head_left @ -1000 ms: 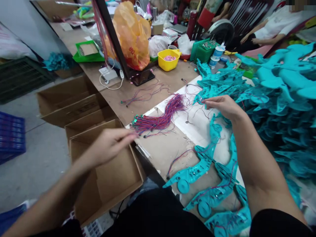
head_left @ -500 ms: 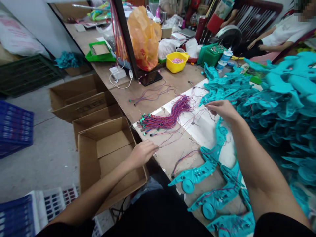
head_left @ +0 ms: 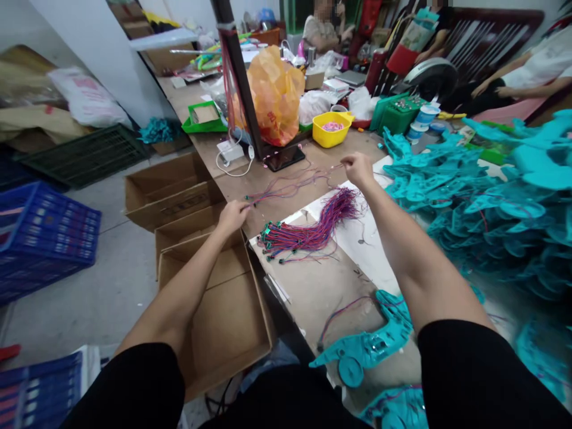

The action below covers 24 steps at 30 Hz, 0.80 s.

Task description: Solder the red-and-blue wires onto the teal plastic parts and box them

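Observation:
My left hand [head_left: 233, 217] is closed in a pinch at the connector end of some thin red-and-blue wires [head_left: 286, 186], near the table's left edge. At their other end, the fingertips of my right hand [head_left: 358, 170] are pinched together on the wire ends. These wires lie loosely across the brown tabletop, beyond a thick bundle of similar wires [head_left: 308, 225] with green and black connectors. That bundle rests partly on a white sheet [head_left: 348, 229]. Closer to my body lies a turquoise plastic part [head_left: 370, 339] with a wire running from it.
A large heap of turquoise parts [head_left: 500, 202] fills the right side. Cardboard boxes [head_left: 223, 316] stand left of the table. A phone [head_left: 286, 158], a yellow bowl [head_left: 331, 128] and an orange bag [head_left: 276, 95] sit at the back. Other people sit beyond.
Both hands have moved away from my body, from the near side of the bundle to the loose wires beyond it. My view has shifted too.

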### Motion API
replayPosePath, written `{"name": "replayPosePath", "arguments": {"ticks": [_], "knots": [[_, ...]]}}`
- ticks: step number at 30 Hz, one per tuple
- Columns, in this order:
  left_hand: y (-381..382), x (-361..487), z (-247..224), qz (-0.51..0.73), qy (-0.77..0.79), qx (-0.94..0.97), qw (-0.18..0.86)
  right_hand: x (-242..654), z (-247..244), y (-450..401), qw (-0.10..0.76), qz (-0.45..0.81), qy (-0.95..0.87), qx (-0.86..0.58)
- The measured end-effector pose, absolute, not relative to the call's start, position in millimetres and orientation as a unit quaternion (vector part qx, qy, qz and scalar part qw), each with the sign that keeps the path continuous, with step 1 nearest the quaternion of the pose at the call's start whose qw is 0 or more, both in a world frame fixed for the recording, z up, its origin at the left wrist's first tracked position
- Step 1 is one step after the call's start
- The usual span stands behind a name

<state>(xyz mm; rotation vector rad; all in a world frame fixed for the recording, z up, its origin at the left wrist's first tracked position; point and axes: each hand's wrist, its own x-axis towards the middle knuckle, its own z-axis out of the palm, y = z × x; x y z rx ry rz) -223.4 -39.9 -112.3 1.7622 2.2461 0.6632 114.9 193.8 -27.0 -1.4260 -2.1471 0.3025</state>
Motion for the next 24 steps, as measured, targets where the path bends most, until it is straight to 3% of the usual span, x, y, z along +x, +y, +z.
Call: {"name": "replayPosePath", "arguments": {"ticks": [3, 8, 11, 16, 24], "knots": [[-44, -216, -112, 0.204, 0.778, 0.587, 0.087, 108, -37, 190, 0.244, 0.091, -0.812, -0.522], [-87, -152, -96, 0.294, 0.702, 0.649, -0.002, 118, -54, 123, 0.221, 0.079, -0.864, -0.446], [-123, -101, -95, 0.227, 0.593, 0.771, 0.043, 133, -61, 65, 0.194, 0.076, -0.919, -0.335], [-153, -66, -101, 0.135, 0.609, 0.781, 0.018, 152, -67, -5, 0.137, 0.091, -0.953, -0.254], [-160, -75, -42, 0.366, 0.555, 0.733, 0.14, 157, -70, -32, 0.153, 0.124, -0.956, -0.216]]}}
